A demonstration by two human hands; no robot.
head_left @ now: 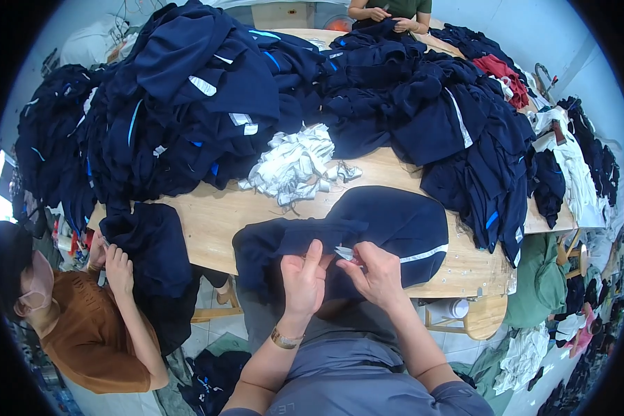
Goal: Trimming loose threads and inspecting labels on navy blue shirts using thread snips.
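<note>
A navy garment (pixel 388 215) with a white stripe lies over the near edge of the wooden table in front of me. My left hand (pixel 304 281) pinches its gathered edge, thumb on top and the other fingers partly hidden. Just to the right, my right hand (pixel 376 272) grips a small pair of thread snips (pixel 344 253). The metal blades point left, close to the cloth by my left thumb. Most of the snips' body is covered by my fingers.
Large heaps of navy garments (pixel 194 76) cover the far side of the table (pixel 208 232). A pile of white fabric strips (pixel 295 159) sits mid-table. At left a co-worker (pixel 93 326) handles dark cloth; another person (pixel 395 14) works across the table. A wooden stool (pixel 485 317) stands at right.
</note>
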